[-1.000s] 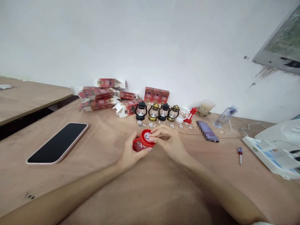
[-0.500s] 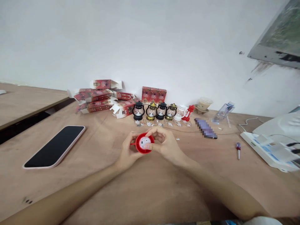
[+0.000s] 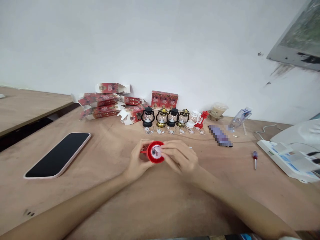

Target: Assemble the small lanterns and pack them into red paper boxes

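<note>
My left hand (image 3: pixel 137 162) is wrapped round a small red lantern (image 3: pixel 150 156), its open underside turned up toward me. A red handle sticks out on the lantern's left. Set inside the red rim is a white round base plate (image 3: pixel 156 152) with a dark spot on it. My right hand (image 3: pixel 182 157) has its fingertips pinched together at the right side of this plate; whatever they grip is too small and blurred to name. Beyond the hands stands a row of small lanterns, including a black one (image 3: pixel 147 117), a white one (image 3: pixel 192 119) and a red one (image 3: pixel 203 119).
Small metal pieces (image 3: pixel 170 131) lie before the lanterns. Red boxes (image 3: pixel 101 100) are heaped behind left; more boxes (image 3: pixel 165 100) stand by the wall. A phone (image 3: pixel 58 155) lies left. Rightward are another phone (image 3: pixel 220 135), a screwdriver (image 3: pixel 255 159), a bottle (image 3: pixel 240 118) and a power strip (image 3: pixel 282 160).
My right thumb has come off the middle of the base plate. The right hand has turned and shifted right, its fingers now pinched at the plate's edge. The left hand still holds the lantern.
</note>
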A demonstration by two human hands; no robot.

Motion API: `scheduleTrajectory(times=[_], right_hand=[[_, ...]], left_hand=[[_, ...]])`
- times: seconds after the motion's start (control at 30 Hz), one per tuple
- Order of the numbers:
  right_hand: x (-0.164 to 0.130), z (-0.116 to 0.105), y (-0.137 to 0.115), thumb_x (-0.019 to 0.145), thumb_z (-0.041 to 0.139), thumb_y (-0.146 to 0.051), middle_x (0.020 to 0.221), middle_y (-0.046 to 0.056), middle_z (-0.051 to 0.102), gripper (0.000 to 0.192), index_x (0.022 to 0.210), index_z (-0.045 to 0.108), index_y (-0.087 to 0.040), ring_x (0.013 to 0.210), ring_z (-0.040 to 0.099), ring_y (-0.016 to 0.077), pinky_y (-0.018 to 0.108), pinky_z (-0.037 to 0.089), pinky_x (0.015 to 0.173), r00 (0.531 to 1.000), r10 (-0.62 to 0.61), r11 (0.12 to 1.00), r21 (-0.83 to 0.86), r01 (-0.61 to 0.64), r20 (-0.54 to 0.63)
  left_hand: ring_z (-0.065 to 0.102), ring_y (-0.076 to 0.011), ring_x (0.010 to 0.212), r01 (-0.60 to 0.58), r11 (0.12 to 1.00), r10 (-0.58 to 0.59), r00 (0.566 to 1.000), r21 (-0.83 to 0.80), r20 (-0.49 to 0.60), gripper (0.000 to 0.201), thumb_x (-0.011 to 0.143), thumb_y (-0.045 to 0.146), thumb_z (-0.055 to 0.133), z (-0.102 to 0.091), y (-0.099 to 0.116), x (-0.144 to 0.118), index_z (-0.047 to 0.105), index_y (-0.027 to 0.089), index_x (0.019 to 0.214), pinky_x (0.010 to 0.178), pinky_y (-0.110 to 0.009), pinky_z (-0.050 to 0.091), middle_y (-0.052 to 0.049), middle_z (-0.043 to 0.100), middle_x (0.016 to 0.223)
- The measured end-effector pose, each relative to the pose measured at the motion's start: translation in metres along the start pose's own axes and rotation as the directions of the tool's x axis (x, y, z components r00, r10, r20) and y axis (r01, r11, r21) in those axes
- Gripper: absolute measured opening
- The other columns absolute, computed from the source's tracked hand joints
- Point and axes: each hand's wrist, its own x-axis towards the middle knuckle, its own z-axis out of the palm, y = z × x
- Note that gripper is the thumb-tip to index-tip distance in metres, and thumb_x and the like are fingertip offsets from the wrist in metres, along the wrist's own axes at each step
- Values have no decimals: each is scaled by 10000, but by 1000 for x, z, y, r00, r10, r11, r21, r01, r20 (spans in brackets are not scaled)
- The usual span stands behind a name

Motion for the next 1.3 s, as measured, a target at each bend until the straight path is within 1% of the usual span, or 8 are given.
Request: scheduleTrajectory(times=[0.1, 0.3, 0.47, 0.63, 0.7, 0.87, 1.03, 1.3], right_hand=[[1, -2, 2, 874, 523, -101, 821, 62, 691, 111, 908, 600, -174, 814, 662, 159, 298, 557, 727, 985, 166, 984, 74, -162, -54], [-3, -2, 7, 851, 559, -92, 824, 62, 698, 122, 924, 594, -183, 816, 653, 174, 328, 547, 732, 994, 57, 994, 95, -48, -97], [-3, -2, 8, 880, 512, -104, 857, 56, 684, 112, 894, 577, -194, 801, 657, 152, 295, 543, 706, 956, 274, 955, 143, -258, -107], [-10, 1, 11, 873, 510, -100, 906, 67, 688, 108, 903, 534, -201, 860, 669, 160, 296, 545, 731, 974, 192, 972, 163, -171, -121], [-13, 3, 11, 885, 484, -102, 993, 84, 678, 106, 892, 495, -208, 913, 666, 162, 305, 545, 756, 958, 269, 944, 222, -243, -95], [-9, 8, 12, 866, 536, -205, 955, 47, 612, 107, 778, 475, -207, 823, 655, 137, 255, 544, 639, 763, 635, 596, 548, -586, 125], [6, 7, 14, 749, 680, -247, 775, -50, 539, 195, 867, 527, -217, 514, 546, 53, 213, 485, 523, 578, 757, 235, 699, -676, 305], [14, 6, 11, 688, 755, -285, 758, -14, 675, 263, 865, 572, -221, 649, 616, 108, 255, 524, 647, 521, 711, 4, 738, -674, 472]], left_hand=[[604, -170, 843, 24, 1000, -24, 1000, 5, 19, 370, 681, 303, 751, 0, 1, -1, 556, 193, 976, 696, -256, 486, -30, 623, 965], [604, -179, 877, 49, 999, -49, 999, -16, 17, 415, 658, 300, 757, 1, 0, -2, 524, 195, 984, 747, -282, 496, -34, 612, 986], [617, -180, 854, 80, 996, -81, 997, -45, -15, 466, 620, 314, 766, 2, -1, -3, 474, 200, 966, 756, -306, 504, -33, 612, 952], [612, -183, 843, 93, 995, -93, 996, -34, -8, 461, 609, 312, 766, 2, 0, -2, 477, 196, 949, 736, -305, 498, -33, 606, 942], [610, -180, 829, 106, 994, -107, 994, -35, -15, 460, 604, 314, 765, 2, 0, -2, 477, 194, 942, 720, -298, 495, -31, 602, 934], [604, -172, 818, 105, 993, -106, 994, -52, -26, 451, 601, 300, 766, 2, -3, -2, 476, 193, 929, 711, -290, 493, -25, 590, 925], [607, -181, 855, 82, 992, -83, 996, -94, -15, 481, 587, 290, 790, 1, -7, -4, 489, 201, 952, 750, -302, 502, -27, 590, 936], [623, -189, 807, -19, 993, 24, 999, -118, 40, 425, 665, 378, 764, -2, -6, -3, 542, 192, 976, 722, -307, 515, -33, 642, 900]])
